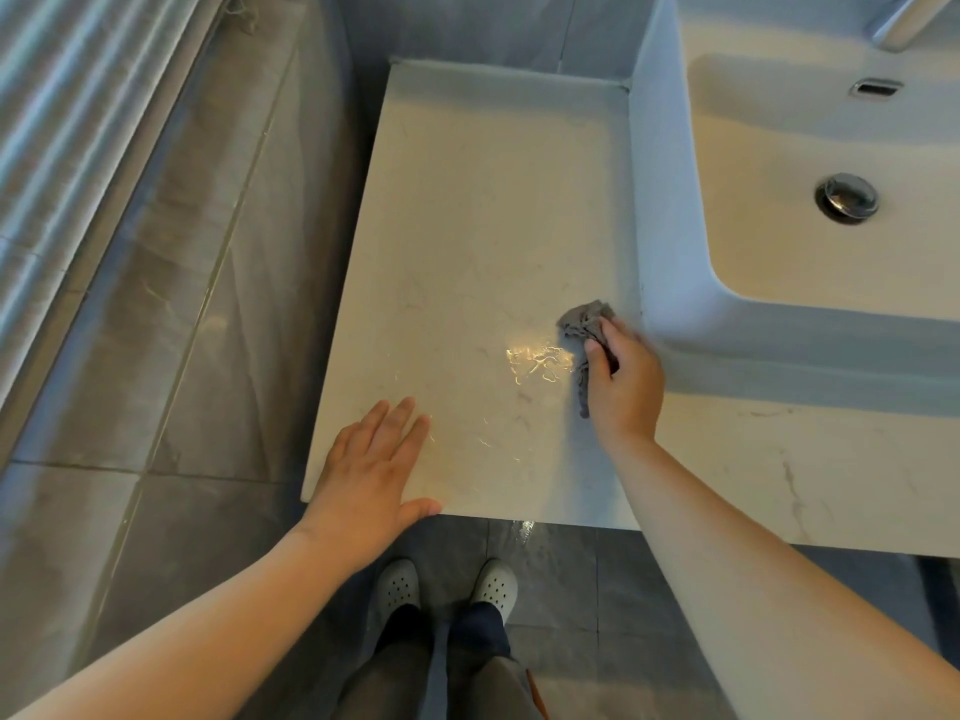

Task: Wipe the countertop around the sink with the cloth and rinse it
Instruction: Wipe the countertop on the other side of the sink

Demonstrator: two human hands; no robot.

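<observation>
A pale, marble-look surface [493, 200] runs left of a white vessel sink [662, 210] in a grey-tiled bathroom, where a person stands wiping. The left hand [371, 475] lies flat on the near-left corner, fingers [397, 428] straight and holding nothing, apparently as a brace. The right hand [626, 381] has its fingers curled round a bunched grey cloth [584, 322], pressed to the surface just beside the sink's left outer wall, toward the front. Wet streaks [540, 362] glint directly left of the cloth, with fainter ones nearer the left hand, and a small wet glint [525, 530] shows on the floor just under the front edge. The step in hand appears to be the wipe of this left-hand stretch, with the rinse not yet done. Doing it well likely means opening the cloth out flatter so that more of it meets the stone. It should be drawn in overlapping passes from the back wall, steering water toward the sink and not over the front edge. It should also be worked along the seam at the sink's base, where damp tends to gather. The left hand would have to lift before its own corner can be reached. The basin, with its chrome drain [847, 195], stands close by for the rinse.
</observation>
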